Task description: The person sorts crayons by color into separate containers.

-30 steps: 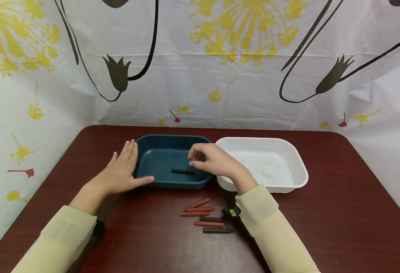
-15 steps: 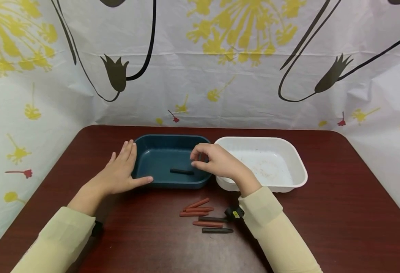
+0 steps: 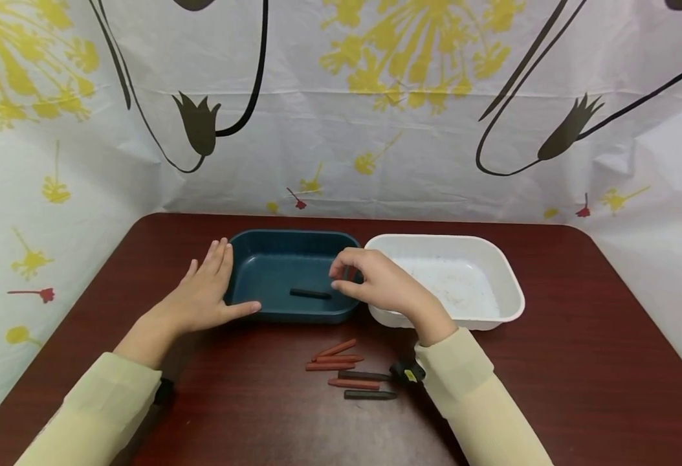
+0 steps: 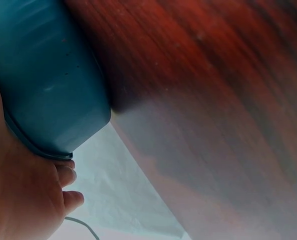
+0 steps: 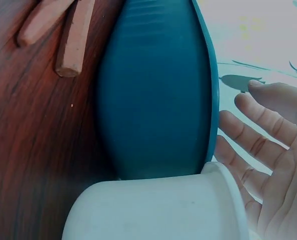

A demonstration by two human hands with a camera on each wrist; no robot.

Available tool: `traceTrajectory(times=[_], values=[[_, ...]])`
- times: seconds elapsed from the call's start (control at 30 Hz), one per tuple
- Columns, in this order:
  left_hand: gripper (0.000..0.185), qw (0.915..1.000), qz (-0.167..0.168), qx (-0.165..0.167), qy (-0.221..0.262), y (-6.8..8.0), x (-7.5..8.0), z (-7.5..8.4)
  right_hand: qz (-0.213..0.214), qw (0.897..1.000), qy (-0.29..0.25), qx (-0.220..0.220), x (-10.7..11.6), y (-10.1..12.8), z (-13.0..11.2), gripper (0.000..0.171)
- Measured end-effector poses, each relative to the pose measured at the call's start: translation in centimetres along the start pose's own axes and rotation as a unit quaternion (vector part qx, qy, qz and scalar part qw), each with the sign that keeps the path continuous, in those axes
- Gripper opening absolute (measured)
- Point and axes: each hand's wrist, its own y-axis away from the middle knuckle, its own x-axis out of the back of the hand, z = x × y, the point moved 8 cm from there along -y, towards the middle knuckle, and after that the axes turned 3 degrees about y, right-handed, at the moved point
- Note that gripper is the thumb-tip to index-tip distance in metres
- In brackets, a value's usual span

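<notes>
My left hand (image 3: 200, 298) lies with straight fingers against the left end of the blue-green tray (image 3: 294, 317), its thumb at the front rim. In the left wrist view, the tray's outer wall (image 4: 48, 85) fills the upper left. A single black crayon (image 3: 310, 294) lies on the tray floor toward the right. Over the tray's right end hovers my right hand (image 3: 383, 282), fingers loosely bent and nothing between them. The right wrist view shows those relaxed fingers (image 5: 258, 145) beside the tray rim.
A white tray (image 3: 506, 285) stands against the blue-green one's right end, with small specks on its floor. In front, several reddish-brown crayons (image 3: 330, 366) and two black crayons (image 3: 370, 395) lie on the dark red table (image 3: 248, 408). A patterned sheet (image 3: 294, 149) hangs behind.
My right hand has drifted slightly right and toward me, away from the black crayon in the tray. The left hand stays in place.
</notes>
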Motion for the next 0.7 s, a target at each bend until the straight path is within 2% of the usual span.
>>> traceTrajectory(times=[0.7], values=[[0.123, 1.0, -0.005, -0.002, 0.005, 0.0, 0.0, 0.0, -0.008, 0.999, 0.046, -0.004, -0.2, 2.1, -1.0, 0.011]])
